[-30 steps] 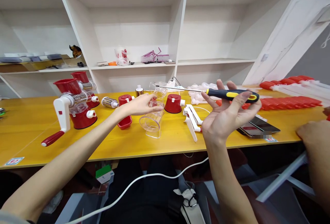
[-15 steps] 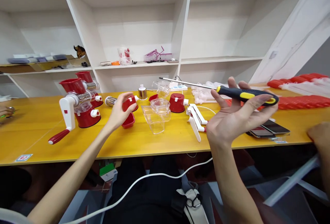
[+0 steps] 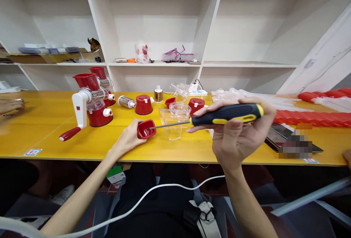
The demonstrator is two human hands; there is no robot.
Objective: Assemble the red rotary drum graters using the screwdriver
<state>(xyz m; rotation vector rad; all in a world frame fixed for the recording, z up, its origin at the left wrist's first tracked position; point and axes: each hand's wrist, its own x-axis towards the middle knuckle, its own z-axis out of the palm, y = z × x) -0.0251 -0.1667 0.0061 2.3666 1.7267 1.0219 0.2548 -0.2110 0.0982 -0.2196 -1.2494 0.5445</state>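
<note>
Left hand (image 3: 129, 135): grasping red cup (image 3: 142, 132) at its fingertips | right hand (image 3: 233, 141): gripping screwdriver (image 3: 225, 115), shaft leftward | step: apparently aiming tip into cup's mouth | next: likely needs steady cup

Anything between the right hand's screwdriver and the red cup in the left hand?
Nothing visible: the screwdriver has its tip at the open mouth of the red cup. Its shaft crosses the clear plastic piece in this view; contact unclear.

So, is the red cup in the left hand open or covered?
Open: no lid on the red cup; its inner walls show behind the screwdriver.
</note>
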